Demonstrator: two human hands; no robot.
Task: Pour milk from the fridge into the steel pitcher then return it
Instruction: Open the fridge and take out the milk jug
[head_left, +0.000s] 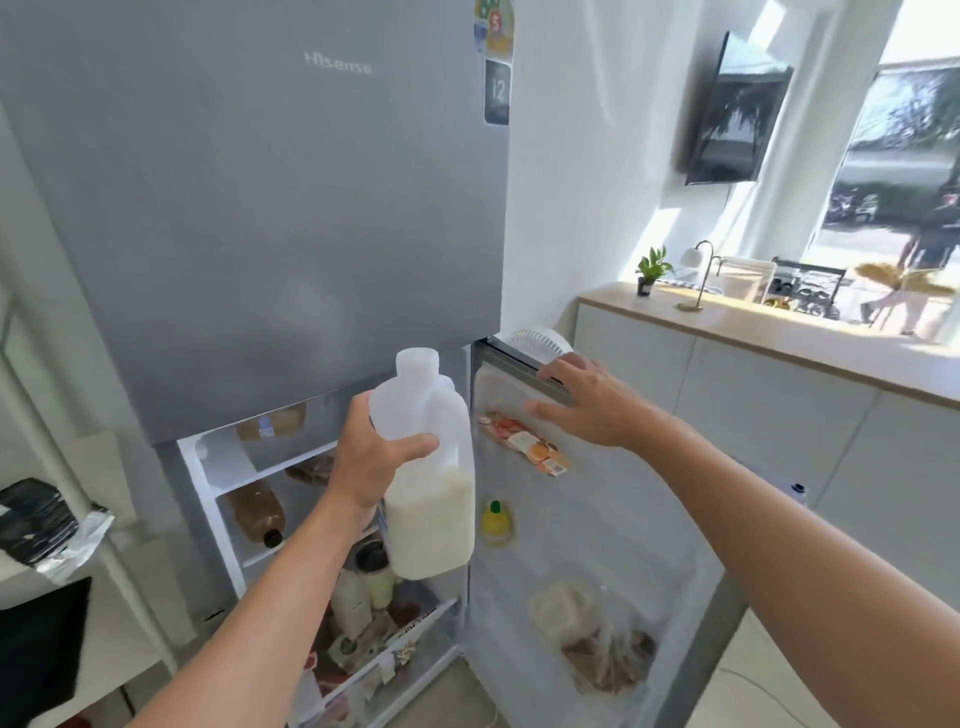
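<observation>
My left hand (371, 457) grips a translucent plastic milk jug (431, 499) by its handle, in front of the open lower compartment of the grey fridge (270, 208). The jug stands upright, capped, and is roughly half full of milk. My right hand (582, 400) rests with straight fingers on the top edge of the open fridge door (597, 519). No steel pitcher is in view.
Fridge shelves (291, 462) hold a brown bottle (257, 512), jars and packets. The door racks carry a yellow lemon-shaped bottle (496, 522) and wrapped food. A white counter (779, 332) with a plant, lamp and containers runs along the right. A low table stands at the left.
</observation>
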